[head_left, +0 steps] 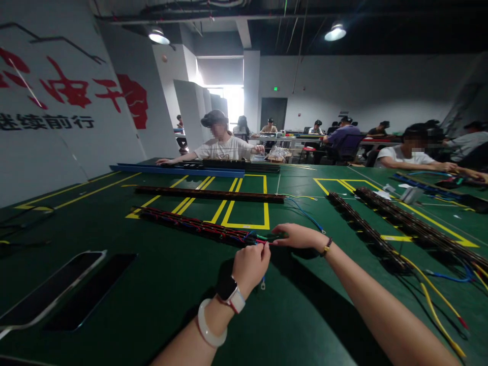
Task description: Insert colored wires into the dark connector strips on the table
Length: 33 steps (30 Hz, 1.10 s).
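A long dark wire bundle [198, 227] with red and blue strands lies slantwise on the green table, its near end at my hands. My left hand [250, 265] is closed in a pinch on the wires at that end. Just to the right, my right hand [299, 237] curls its fingers around the loose green and red wire ends; its fingertips are partly hidden. Below my left fingers hangs a blue wire with a ring terminal [263, 285]. Behind the bundle lies a second dark strip [209, 194], with a blue lead [305, 211] trailing off its right end.
Two dark tablet-like devices [53, 287] [93, 292] lie at left. More strips [366, 229] [412, 218] with yellow leads [434, 300] lie at right. Yellow tape [267, 213] marks the table [152, 305]. Across it, a person [229, 147] reaches over a blue channel [183, 171]; others sit beyond.
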### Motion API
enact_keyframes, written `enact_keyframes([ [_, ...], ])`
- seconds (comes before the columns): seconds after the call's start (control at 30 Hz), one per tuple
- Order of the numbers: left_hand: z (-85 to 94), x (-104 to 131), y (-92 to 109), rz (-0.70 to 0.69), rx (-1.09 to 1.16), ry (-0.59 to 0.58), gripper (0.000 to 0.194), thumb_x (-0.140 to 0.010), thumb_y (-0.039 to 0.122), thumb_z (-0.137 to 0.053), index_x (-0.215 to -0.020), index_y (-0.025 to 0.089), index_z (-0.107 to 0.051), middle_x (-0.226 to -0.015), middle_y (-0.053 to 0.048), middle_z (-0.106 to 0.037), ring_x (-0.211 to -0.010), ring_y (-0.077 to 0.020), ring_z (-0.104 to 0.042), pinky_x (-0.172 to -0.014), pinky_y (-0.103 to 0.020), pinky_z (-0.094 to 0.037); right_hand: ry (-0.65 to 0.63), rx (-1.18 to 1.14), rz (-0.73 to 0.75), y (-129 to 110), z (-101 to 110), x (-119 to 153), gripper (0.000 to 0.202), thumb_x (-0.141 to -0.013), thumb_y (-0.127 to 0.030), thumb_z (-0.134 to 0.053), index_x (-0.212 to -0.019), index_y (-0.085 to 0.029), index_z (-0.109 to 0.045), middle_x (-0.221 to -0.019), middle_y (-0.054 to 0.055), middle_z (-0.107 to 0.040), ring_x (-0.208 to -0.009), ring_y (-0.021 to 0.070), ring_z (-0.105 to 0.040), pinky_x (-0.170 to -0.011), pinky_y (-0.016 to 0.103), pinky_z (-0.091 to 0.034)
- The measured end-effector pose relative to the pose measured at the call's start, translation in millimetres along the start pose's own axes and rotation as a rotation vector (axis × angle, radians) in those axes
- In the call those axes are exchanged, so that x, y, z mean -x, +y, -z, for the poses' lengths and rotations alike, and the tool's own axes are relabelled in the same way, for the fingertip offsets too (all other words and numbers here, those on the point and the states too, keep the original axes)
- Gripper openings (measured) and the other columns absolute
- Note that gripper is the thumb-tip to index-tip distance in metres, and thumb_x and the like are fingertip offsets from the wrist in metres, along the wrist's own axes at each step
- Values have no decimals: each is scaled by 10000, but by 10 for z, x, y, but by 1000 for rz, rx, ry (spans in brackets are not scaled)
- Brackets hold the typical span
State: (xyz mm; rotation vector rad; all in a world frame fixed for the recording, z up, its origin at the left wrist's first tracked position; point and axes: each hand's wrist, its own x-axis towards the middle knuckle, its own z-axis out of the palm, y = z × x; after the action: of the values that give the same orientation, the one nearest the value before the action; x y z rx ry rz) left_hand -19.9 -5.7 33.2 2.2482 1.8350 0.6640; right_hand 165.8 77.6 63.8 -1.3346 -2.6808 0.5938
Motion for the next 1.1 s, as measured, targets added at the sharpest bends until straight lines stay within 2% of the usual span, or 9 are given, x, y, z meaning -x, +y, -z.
enact_keyframes([
  [0.1, -16, -65, -66, 141, 20, -79, 469, -926, 407, -288, -725, 163, -635, -716, -119, -676, -641, -214, -639, -544, -274, -339, -16, 93, -34, 68, -43, -28, 441, -820, -525, -550, -1092, -191, -647, -995, 89, -683, -854, 229, -629, -694, 273, -442],
  [0.17, -53, -105, -108, 193, 134, -133, 458, -919, 423, -309, -709, 156, -616, -700, -115, -663, -608, -201, -627, -542, -272, -359, -43, 113, -56, 93, -56, -57, 422, -802, -531, -570, -1043, -197, -665, -923, 71, -693, -759, 206, -625, -608, 250, -407],
  [0.33, -155, -175, -163, 364, 686, -356, 362, -906, 415, -375, -759, 137, -554, -625, -57, -612, -489, -153, -583, -509, -265, -429, -35, 191, -81, 66, -80, -108, 366, -746, -510, -640, -937, -202, -686, -846, 47, -690, -677, 169, -588, -514, 229, -313],
  [0.47, -167, -140, -115, 447, 1214, -450, 217, -876, 341, -508, -877, 126, -534, -780, -71, -656, -695, -154, -661, -712, -295, -502, -53, 211, -40, -68, -79, -85, 279, -750, -450, -657, -845, -190, -692, -773, 34, -685, -631, 143, -576, -492, 225, -291],
  [0.6, -191, -90, -35, 468, 1534, -447, 88, -864, 234, -543, -875, 146, -547, -876, -75, -671, -847, -159, -656, -813, -294, -483, 4, 319, -51, -245, -78, -20, 224, -754, -377, -665, -812, -161, -688, -772, 67, -689, -671, 169, -618, -475, 228, -289],
  [0.67, -225, -81, -5, 470, 1665, -450, 41, -856, 174, -537, -855, 145, -566, -890, -80, -677, -901, -176, -649, -836, -304, -482, -21, 344, -34, -323, -88, 18, 211, -785, -357, -634, -822, -156, -686, -781, 79, -690, -685, 179, -635, -473, 223, -308],
  [0.77, -289, -74, 23, 466, 1774, -464, 69, -845, 126, -533, -860, 145, -598, -897, -82, -688, -940, -196, -645, -860, -327, -489, -59, 382, -28, -430, -110, 72, 221, -808, -353, -610, -847, -148, -683, -806, 99, -691, -703, 197, -654, -502, 218, -372],
  [0.93, -361, -49, 69, 529, 1769, -394, 119, -816, 107, -583, -927, 135, -616, -894, -90, -704, -892, -202, -664, -848, -351, -511, -33, 453, -60, -576, -111, 151, 206, -830, -293, -579, -899, -125, -675, -864, 136, -692, -783, 234, -672, -624, 249, -464],
  [1.1, -288, -28, 116, 610, 1716, -363, 126, -825, 82, -557, -935, 102, -617, -813, -103, -702, -796, -192, -680, -801, -336, -528, -14, 401, -100, -530, -47, 174, 364, -832, -443, -575, -958, -117, -676, -904, 157, -694, -817, 270, -668, -643, 280, -479],
])
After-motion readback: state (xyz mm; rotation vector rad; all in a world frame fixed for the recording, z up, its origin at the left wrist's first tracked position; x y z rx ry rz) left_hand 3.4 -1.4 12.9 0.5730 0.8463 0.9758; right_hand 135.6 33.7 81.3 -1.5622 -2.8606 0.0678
